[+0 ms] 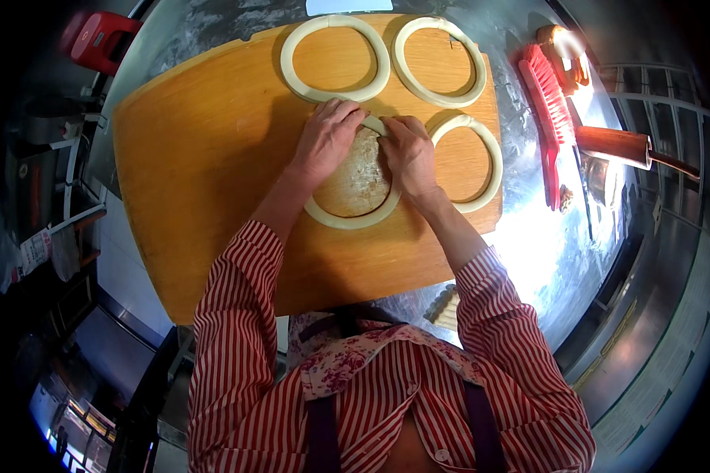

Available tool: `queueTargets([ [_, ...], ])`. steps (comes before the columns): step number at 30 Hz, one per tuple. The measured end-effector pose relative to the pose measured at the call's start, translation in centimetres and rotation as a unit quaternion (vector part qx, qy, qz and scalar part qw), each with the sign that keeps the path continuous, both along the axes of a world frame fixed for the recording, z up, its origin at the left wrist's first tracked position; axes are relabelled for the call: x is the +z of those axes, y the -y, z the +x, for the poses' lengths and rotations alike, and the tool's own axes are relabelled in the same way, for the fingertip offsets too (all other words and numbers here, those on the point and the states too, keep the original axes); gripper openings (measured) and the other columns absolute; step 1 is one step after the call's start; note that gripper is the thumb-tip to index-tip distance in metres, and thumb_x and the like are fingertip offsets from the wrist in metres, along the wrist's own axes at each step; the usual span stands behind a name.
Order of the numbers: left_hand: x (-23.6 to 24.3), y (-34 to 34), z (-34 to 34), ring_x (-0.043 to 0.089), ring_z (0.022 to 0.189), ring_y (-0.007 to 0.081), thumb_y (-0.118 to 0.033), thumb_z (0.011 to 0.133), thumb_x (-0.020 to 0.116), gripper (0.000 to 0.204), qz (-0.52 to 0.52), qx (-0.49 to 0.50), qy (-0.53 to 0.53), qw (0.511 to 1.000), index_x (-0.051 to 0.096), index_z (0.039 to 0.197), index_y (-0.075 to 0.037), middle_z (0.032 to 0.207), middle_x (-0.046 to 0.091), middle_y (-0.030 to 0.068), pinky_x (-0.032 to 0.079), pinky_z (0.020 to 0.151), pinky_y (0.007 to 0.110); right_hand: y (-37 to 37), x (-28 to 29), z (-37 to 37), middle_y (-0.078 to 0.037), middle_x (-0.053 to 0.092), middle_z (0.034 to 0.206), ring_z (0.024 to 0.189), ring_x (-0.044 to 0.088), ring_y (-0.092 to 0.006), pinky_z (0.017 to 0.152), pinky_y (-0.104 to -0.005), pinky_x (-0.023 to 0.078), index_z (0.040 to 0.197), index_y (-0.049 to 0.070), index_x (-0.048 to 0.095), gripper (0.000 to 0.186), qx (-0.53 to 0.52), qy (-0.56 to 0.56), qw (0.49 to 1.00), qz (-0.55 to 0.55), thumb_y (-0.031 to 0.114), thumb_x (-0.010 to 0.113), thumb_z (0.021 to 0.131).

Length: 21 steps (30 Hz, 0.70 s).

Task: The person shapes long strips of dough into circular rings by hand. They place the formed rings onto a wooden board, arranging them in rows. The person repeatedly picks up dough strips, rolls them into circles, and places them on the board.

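A pale dough ring (355, 222) lies on the wooden board (189, 158) in front of me, around a flour-dusted patch. My left hand (328, 135) is closed at its top left, fingertips pressed onto the dough. Opposite it, my right hand (412, 154) pinches the top right of the same ring. A short stretch of dough shows between the two hands; their fingers and palms hide the rest of the upper part. Three more rings rest on the board: a far left ring (286, 67), a far right ring (480, 69) and a right ring (495, 162).
Right of the board, a red-bristled brush (546, 106) and a wooden rolling pin (614, 145) lie on the floury metal table (521, 244). A ridged pale piece (447, 309) sits by the board's near right edge. A red object (106, 41) stands far left.
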<state>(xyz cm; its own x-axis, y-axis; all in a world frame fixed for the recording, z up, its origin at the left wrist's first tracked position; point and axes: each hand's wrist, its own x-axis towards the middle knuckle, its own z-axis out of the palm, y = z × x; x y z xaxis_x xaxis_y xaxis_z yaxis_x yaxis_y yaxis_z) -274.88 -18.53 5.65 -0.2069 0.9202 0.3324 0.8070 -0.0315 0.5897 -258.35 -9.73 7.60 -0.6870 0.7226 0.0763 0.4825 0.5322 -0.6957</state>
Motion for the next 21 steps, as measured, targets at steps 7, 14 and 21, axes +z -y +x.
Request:
queueTargets([
  [7, 0.4, 0.7, -0.7, 0.060, 0.109, 0.0310, -0.004, 0.082, 0.073, 0.038, -0.013, 0.003, 0.028, 1.000, 0.067, 0.119, -0.007, 0.114, 0.062, 0.0099, 0.050, 0.093, 0.043, 2.5, 3.3, 3.2, -0.012, 0.064, 0.112, 0.113, 0.058, -0.0299, 0.099, -0.0470, 0.043, 0.112, 0.006, 0.069, 0.036, 0.161, 0.002, 0.986, 0.027, 0.010, 0.074, 0.077],
  [14, 1.6, 5.8, 0.2, 0.059, 0.106, 0.0359, -0.014, 0.086, 0.072, 0.053, -0.111, 0.125, 0.011, 0.986, 0.057, 0.136, -0.008, 0.112, 0.060, 0.0183, 0.049, 0.088, 0.046, 5.6, 3.1, 7.5, -0.003, 0.062, 0.111, 0.118, 0.056, -0.0200, 0.109, -0.0483, 0.032, 0.113, 0.008, 0.067, 0.035, 0.342, 0.124, 0.920, 0.143, 0.017, 0.073, 0.079],
  [21, 1.0, 5.5, 1.6, 0.061, 0.098, 0.0336, -0.012, 0.082, 0.075, 0.045, -0.058, 0.189, -0.005, 0.980, 0.062, 0.124, -0.006, 0.107, 0.060, 0.0131, 0.049, 0.087, 0.047, 2.2, 5.5, 6.2, -0.008, 0.064, 0.108, 0.108, 0.059, -0.0261, 0.098, -0.0450, 0.042, 0.110, 0.007, 0.068, 0.036, 0.215, 0.068, 0.974, -0.005, 0.019, 0.078, 0.078],
])
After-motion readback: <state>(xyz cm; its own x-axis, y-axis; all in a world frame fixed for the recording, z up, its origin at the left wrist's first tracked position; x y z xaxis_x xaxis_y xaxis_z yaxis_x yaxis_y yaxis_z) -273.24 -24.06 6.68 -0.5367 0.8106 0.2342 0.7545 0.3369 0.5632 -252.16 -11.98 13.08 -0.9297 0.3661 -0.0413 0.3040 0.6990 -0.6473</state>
